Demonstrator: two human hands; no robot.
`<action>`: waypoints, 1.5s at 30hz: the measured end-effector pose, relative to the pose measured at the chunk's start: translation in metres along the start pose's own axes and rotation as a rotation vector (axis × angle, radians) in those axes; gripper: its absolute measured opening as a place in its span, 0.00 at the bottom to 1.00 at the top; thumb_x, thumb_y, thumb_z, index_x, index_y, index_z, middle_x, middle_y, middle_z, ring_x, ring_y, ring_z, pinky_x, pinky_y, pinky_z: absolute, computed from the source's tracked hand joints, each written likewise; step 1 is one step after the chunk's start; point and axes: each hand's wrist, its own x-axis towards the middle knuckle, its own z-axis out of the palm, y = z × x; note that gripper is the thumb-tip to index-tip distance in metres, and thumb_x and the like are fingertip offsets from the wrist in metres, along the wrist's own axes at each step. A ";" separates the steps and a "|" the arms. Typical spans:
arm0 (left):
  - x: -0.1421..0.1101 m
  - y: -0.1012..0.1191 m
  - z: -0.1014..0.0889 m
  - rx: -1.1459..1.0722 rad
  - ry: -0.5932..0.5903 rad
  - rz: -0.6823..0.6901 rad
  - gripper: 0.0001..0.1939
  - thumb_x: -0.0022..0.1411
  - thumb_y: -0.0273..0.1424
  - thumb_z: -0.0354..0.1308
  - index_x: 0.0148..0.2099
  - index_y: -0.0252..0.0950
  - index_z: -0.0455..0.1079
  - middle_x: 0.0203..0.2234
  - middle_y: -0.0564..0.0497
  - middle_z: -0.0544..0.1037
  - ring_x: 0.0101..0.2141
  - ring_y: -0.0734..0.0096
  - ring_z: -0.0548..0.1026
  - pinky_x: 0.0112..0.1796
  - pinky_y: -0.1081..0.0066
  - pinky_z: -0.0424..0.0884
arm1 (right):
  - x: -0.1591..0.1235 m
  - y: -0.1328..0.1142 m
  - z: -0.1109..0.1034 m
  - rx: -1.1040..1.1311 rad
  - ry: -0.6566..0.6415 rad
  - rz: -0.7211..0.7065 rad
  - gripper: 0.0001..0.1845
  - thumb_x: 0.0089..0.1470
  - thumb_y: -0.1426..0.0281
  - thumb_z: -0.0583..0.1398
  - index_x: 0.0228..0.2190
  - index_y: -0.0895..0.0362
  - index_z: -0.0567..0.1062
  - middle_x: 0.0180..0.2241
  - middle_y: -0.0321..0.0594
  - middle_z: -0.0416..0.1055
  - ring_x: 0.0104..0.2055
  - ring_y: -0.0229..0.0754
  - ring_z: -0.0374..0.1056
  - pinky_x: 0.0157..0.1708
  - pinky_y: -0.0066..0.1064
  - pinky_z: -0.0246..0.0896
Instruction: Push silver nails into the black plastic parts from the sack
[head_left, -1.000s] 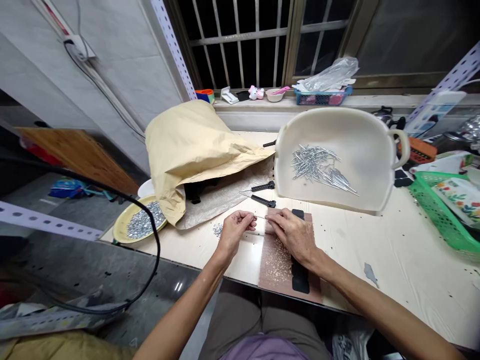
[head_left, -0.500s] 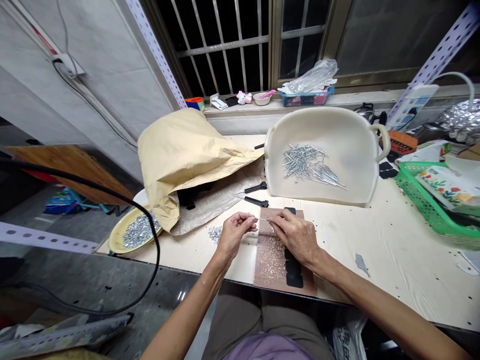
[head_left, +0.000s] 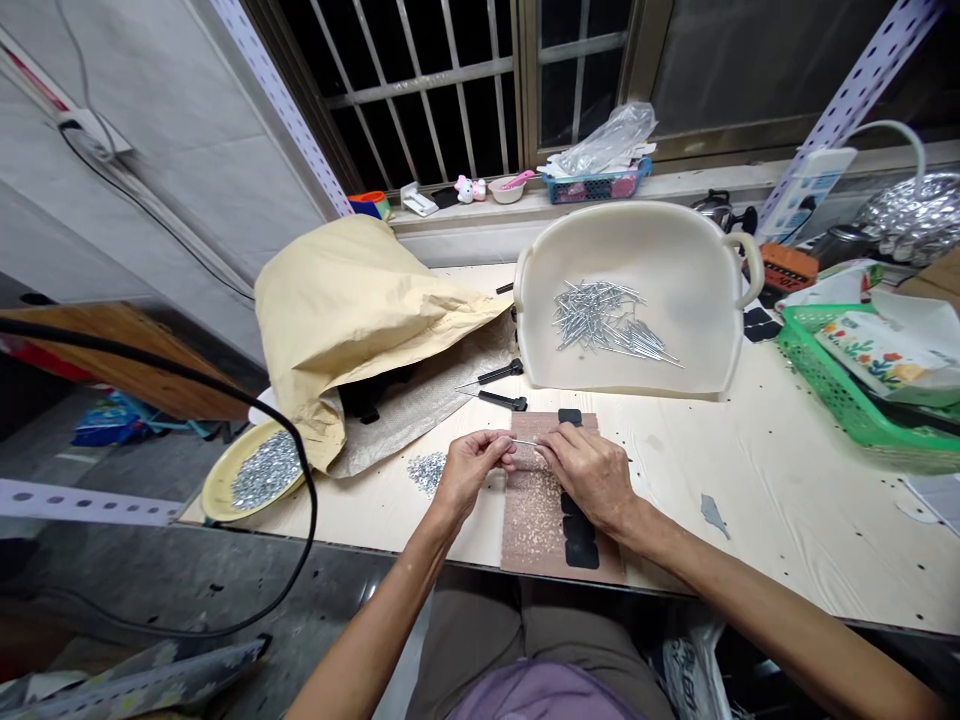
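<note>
Between my two hands a thin silvery metal pin (head_left: 524, 441) is held roughly level above a brown board (head_left: 529, 540). My left hand (head_left: 469, 475) pinches its left end between thumb and fingers; anything else in that pinch is too small to make out. The fingers of my right hand (head_left: 592, 470) close on the other end, over a row of flat black pieces (head_left: 580, 554) lying on the board. Left of the board is a small heap of tiny shiny metal parts (head_left: 427, 472). Two black-handled tools with thin points (head_left: 501, 372) lie beyond my hands.
A whitish basin (head_left: 697, 310) holds many metal pins (head_left: 596, 315). A tan sack (head_left: 337, 290) with black contents gapes at left, beside a yellow bowl (head_left: 213, 490) of small metal parts. A green basket (head_left: 840, 425) stands right; a black cable (head_left: 313, 500) loops at left.
The view has turned slightly, so the table and its things sit further left. Both hands still hold the pin, and more of the black row shows beside my right hand.
</note>
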 end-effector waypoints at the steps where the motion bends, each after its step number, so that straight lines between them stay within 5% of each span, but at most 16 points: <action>1: 0.000 0.000 0.001 0.007 0.000 0.009 0.15 0.52 0.36 0.63 0.39 0.31 0.74 0.26 0.51 0.76 0.23 0.78 0.71 0.29 0.75 0.70 | 0.000 0.000 0.001 0.014 -0.006 0.015 0.16 0.63 0.66 0.48 0.34 0.55 0.73 0.32 0.40 0.72 0.32 0.37 0.65 0.30 0.28 0.51; 22: 0.001 -0.002 0.004 0.010 -0.003 0.013 0.16 0.51 0.37 0.63 0.38 0.30 0.74 0.24 0.52 0.74 0.22 0.78 0.70 0.28 0.74 0.68 | -0.002 -0.010 0.017 -0.062 0.037 0.004 0.14 0.62 0.68 0.48 0.32 0.56 0.71 0.29 0.39 0.71 0.32 0.38 0.64 0.32 0.31 0.47; 33: -0.002 -0.001 0.001 0.049 0.014 0.004 0.16 0.51 0.38 0.63 0.38 0.31 0.74 0.23 0.52 0.75 0.23 0.76 0.71 0.30 0.73 0.68 | 0.007 -0.009 0.016 0.216 -0.147 0.174 0.17 0.62 0.61 0.47 0.32 0.54 0.72 0.32 0.36 0.74 0.32 0.37 0.69 0.25 0.27 0.48; 40: 0.001 -0.003 0.009 -0.057 -0.005 -0.040 0.14 0.49 0.37 0.65 0.35 0.30 0.73 0.20 0.53 0.74 0.21 0.78 0.70 0.28 0.75 0.68 | -0.004 -0.005 0.008 0.249 -0.089 0.133 0.19 0.59 0.56 0.52 0.46 0.55 0.68 0.39 0.41 0.73 0.36 0.40 0.69 0.31 0.28 0.56; 45: 0.005 -0.007 0.017 -0.095 -0.016 -0.087 0.16 0.47 0.37 0.66 0.35 0.30 0.72 0.21 0.53 0.73 0.21 0.79 0.70 0.27 0.76 0.68 | -0.020 0.010 0.002 0.084 -0.095 0.100 0.14 0.62 0.63 0.49 0.44 0.52 0.70 0.36 0.39 0.72 0.33 0.38 0.68 0.32 0.27 0.54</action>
